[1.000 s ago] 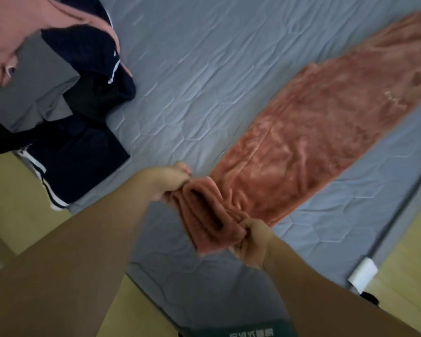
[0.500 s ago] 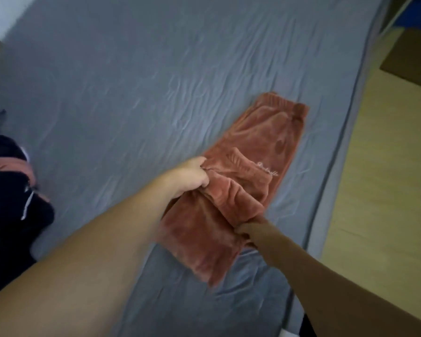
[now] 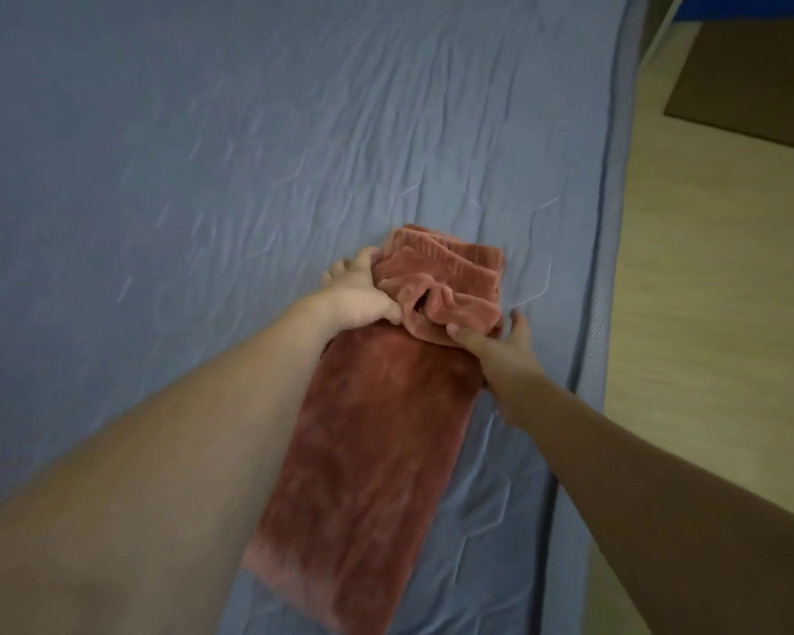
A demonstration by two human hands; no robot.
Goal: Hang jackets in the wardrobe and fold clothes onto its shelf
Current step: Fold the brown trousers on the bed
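Observation:
A pair of rust-pink velvet trousers (image 3: 367, 451) lies folded in half lengthwise on the blue-grey mattress (image 3: 202, 176), its leg ends brought up to the waistband at the far end. My left hand (image 3: 358, 295) pinches the left corner of the folded-over hem. My right hand (image 3: 500, 341) pinches the right corner, fingers spread onto the sheet. The cloth between the two hands is bunched. No wardrobe or jacket is in sight.
The mattress edge (image 3: 610, 313) runs down the right side, with light wooden floor (image 3: 707, 313) beyond it. A brown flat object (image 3: 752, 75) lies on the floor at the upper right.
Both hands have carried the trouser legs away from me onto the waistband, folding the trousers in half. The view has swung right, so the dark clothes pile has left the frame.

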